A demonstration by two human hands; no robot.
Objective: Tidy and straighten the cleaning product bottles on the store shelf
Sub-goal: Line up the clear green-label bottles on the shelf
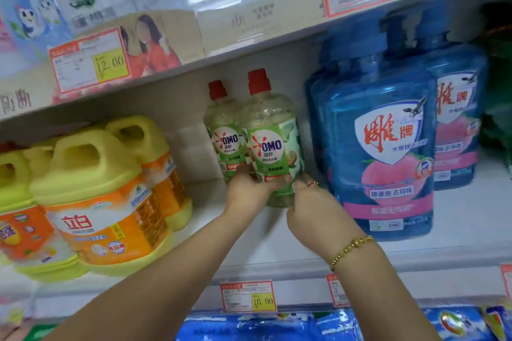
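While the left hand (248,192) and right hand (314,212) curl their fingers round the base of the front green bottle (273,130), standing on the shelf (277,248) just ahead of the rear green bottle (224,124), straightening looks underway, and next it likely needs setting upright, label forward.

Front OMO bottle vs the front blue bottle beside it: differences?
The front OMO bottle is small, clear, green-labelled, red-capped; the front blue bottle is much larger, blue, with a pink-and-white label. The left hand and right hand grip the OMO bottle; none grips the blue one. Both show their labels forward.
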